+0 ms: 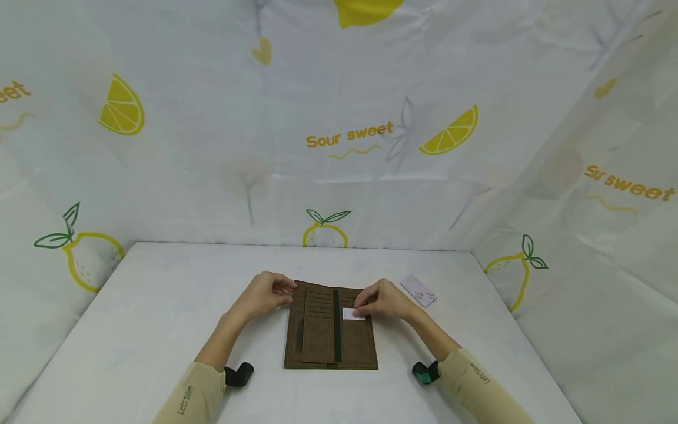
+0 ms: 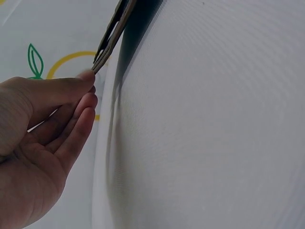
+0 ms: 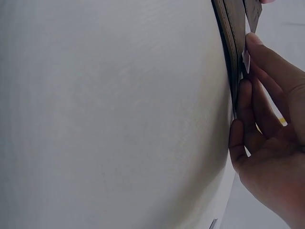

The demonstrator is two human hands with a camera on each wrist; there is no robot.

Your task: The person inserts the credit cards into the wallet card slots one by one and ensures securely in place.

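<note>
A brown wallet (image 1: 319, 338) lies unfolded on the white table, card slots showing on both halves. My left hand (image 1: 266, 293) pinches its upper left edge; in the left wrist view the thumb and fingertips of that hand (image 2: 52, 119) hold the corner of the wallet (image 2: 113, 38). With thumb and fingers, my right hand (image 1: 388, 300) pinches a small white card (image 1: 349, 314) over the wallet's right half. The right wrist view shows the right hand (image 3: 274, 114) at the wallet's edge (image 3: 231, 43), the card (image 3: 246, 59) partly hidden between its fingers.
A pinkish patterned card (image 1: 418, 290) lies on the table (image 1: 159, 330) to the right of the wallet, beyond my right hand. A white cloth with lemon prints (image 1: 212, 118) hangs behind the table and along its sides.
</note>
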